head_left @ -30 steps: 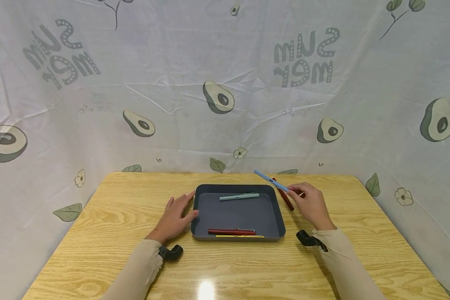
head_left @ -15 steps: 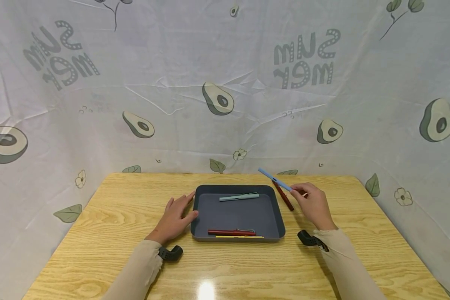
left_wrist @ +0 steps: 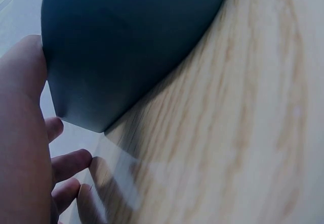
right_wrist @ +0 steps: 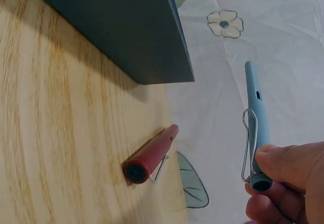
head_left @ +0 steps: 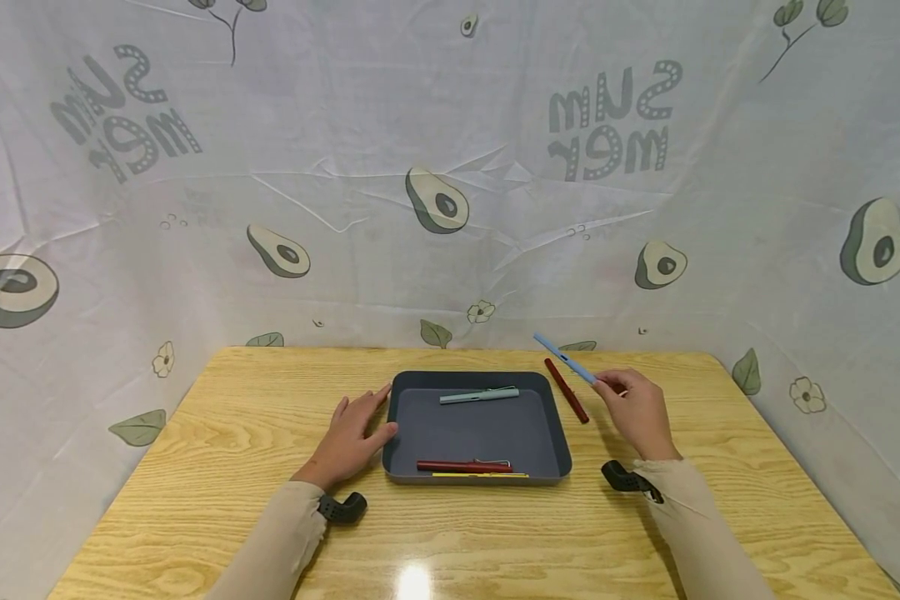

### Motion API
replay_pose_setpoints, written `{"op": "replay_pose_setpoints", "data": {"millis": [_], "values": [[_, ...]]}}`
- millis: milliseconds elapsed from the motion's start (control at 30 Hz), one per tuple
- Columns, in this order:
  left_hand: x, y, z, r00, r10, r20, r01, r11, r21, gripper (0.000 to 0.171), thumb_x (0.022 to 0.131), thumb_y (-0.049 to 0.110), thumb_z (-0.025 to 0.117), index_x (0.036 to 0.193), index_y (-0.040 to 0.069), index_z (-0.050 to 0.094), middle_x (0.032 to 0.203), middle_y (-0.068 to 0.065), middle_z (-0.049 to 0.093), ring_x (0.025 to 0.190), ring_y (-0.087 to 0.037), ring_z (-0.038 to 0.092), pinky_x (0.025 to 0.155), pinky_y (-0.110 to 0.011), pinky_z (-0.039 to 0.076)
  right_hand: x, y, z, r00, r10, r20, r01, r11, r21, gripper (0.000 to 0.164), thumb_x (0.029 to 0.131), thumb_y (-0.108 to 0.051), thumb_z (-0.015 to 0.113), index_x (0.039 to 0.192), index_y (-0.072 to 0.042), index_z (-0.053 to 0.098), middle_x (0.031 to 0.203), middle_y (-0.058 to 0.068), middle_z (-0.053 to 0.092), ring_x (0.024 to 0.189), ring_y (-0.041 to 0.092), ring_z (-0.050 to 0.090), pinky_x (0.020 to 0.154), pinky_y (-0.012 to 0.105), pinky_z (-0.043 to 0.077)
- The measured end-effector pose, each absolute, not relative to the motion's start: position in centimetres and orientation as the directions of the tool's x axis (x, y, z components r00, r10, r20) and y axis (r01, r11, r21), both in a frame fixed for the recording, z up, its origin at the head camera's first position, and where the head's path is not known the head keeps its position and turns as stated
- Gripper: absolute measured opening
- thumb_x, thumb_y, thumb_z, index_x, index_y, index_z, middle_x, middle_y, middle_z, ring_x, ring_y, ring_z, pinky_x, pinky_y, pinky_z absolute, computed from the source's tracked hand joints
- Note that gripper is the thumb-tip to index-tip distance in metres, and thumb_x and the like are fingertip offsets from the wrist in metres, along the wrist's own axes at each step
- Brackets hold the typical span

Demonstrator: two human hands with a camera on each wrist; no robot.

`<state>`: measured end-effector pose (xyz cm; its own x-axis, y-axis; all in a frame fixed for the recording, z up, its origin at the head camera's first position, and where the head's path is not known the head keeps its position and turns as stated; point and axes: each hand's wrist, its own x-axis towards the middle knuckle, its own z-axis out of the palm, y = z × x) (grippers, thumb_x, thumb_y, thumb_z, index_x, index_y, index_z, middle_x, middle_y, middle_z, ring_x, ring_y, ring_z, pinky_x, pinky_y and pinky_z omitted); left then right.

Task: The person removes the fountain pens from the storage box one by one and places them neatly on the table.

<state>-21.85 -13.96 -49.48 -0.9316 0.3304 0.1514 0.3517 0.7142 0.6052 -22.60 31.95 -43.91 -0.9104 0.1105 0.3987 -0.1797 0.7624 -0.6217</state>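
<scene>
My right hand [head_left: 637, 410] pinches a light blue pen [head_left: 565, 357] by its capped, clip end, above the table to the right of the tray. In the right wrist view the blue pen [right_wrist: 257, 118] shows its metal clip, with the thumb on its side. Below it a dark red pen [head_left: 567, 391] lies on the table beside the tray. My left hand [head_left: 348, 435] rests at the left wall of the dark grey tray [head_left: 477, 481], its thumb touching the rim and its fingers extended. Inside the tray lie a pale green pen [head_left: 480, 396], a red pen [head_left: 465, 467] and a yellow pen [head_left: 480, 475].
The tray stands on a wooden table [head_left: 465, 533]. A patterned white curtain [head_left: 360, 275] hangs behind the table's far edge and along both sides. Each wrist wears a black strap with a camera mount [head_left: 342, 508].
My right hand has drawn to the right and slightly toward me with the blue pen, away from the tray. The left hand and the tray have stayed in place.
</scene>
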Motion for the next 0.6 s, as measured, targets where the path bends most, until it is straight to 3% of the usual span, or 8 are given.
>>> {"op": "replay_pose_setpoints", "data": {"millis": [200,600], "values": [[-21.9,-14.0,-49.6,-0.932,0.329,0.150,0.350,0.718,0.602,0.074,0.104,0.050,0.057,0.165,0.018,0.029,0.164,-0.012,0.039,0.155,-0.036,0.028,0.126,-0.059,0.003,-22.5,32.3,-43.9,-0.928,0.140,0.346,-0.124,0.758,-0.640,0.019,0.099,-0.012,0.071,0.111,0.002,0.077,0.097,0.018,0.074,0.085,0.030,0.067,0.066,0.033,0.050],[-21.8,-13.9,-49.6,-0.934,0.319,0.159,0.348,0.721,0.600,0.075,0.103,0.051,0.057,0.164,0.016,0.032,0.164,-0.011,0.039,0.154,-0.034,0.030,0.127,-0.057,0.004,-22.9,33.8,-44.9,-0.965,0.158,0.210,-0.008,0.779,-0.627,0.026,0.102,-0.019,0.068,0.111,0.003,0.077,0.095,0.018,0.075,0.070,0.022,0.060,0.058,0.032,0.044]]}}
